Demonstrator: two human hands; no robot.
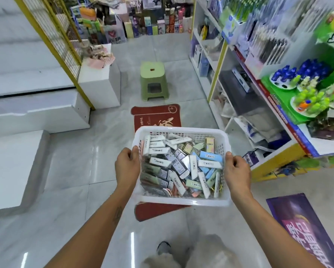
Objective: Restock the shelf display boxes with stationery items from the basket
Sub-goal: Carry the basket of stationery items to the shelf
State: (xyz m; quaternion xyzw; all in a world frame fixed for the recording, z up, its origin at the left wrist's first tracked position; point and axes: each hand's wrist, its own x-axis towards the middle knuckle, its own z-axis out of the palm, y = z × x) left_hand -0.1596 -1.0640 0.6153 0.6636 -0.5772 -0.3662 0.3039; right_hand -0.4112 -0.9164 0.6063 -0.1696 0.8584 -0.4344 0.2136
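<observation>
A white perforated plastic basket (pixel 181 201) is held level in front of me at waist height. It is piled with several small boxed stationery items (pixel 181 167) in white, blue, green and pink. My left hand (pixel 126 167) grips the basket's left rim and my right hand (pixel 237 172) grips its right rim. The shelf unit (pixel 274 105) stands to my right, carrying display boxes of pens and a green tiered display (pixel 282 105) with blue and green bottles.
A green plastic stool (pixel 153 82) stands in the aisle ahead, beyond a red floor mat (pixel 156 115). White steps and platforms (pixel 36 113) with a yellow mesh rack lie on the left. A purple floor poster (pixel 301 229) lies at the lower right. Stacked goods fill the far end.
</observation>
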